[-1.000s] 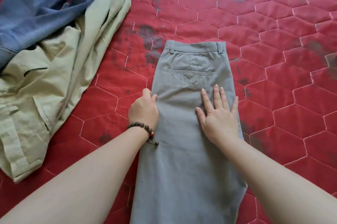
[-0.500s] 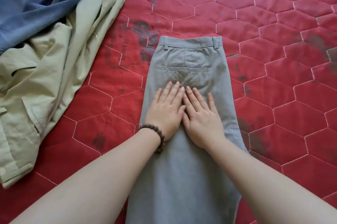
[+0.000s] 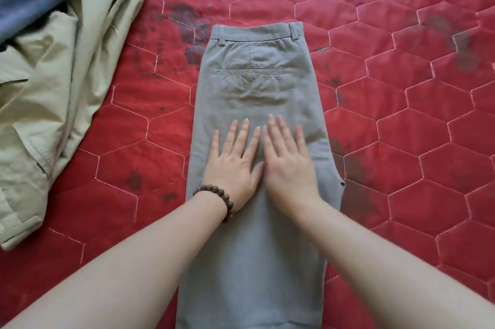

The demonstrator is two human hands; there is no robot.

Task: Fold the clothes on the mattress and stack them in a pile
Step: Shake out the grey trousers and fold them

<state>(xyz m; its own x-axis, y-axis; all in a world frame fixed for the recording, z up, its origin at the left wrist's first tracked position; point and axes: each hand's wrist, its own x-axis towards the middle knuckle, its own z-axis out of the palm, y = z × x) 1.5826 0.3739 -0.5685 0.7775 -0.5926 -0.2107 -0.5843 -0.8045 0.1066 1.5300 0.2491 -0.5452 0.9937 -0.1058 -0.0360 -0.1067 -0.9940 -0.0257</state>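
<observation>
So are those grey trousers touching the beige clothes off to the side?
Apart. The head view shows bare red mattress between the grey trousers and the beige clothes.

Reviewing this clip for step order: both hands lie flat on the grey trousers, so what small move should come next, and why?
Probably slide both palms toward the person, then bring the legs up to the waistband. The grey trousers already lie leg over leg, waistband away, with the left hand and right hand flat side by side below the back pocket, gripping nothing; creases sit under that pocket.
</observation>
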